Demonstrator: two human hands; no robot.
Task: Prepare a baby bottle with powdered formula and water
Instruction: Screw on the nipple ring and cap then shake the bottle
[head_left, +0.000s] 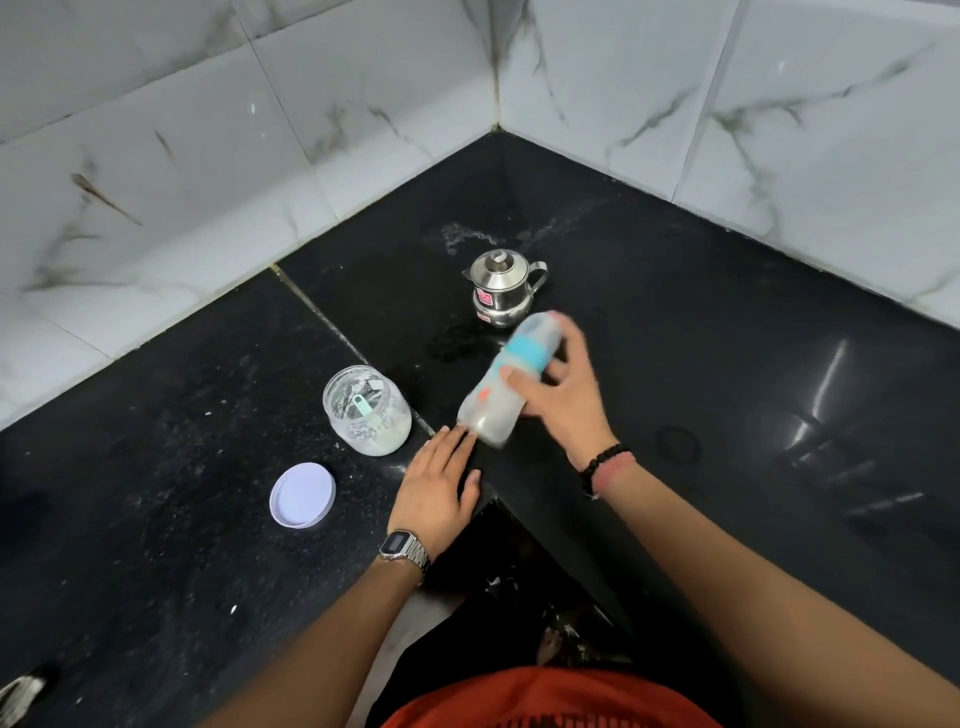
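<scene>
Both bare forearms are extended forward from the bottom of the view. The left hand is laid flat, palm down, fingers together and pointing forward, a metal wristwatch worn at the wrist. The right hand is raised and curled in a grip, blurred, with a beaded bracelet at the wrist.

Capped baby bottle tilted, blurred; open formula jar upright.
</scene>
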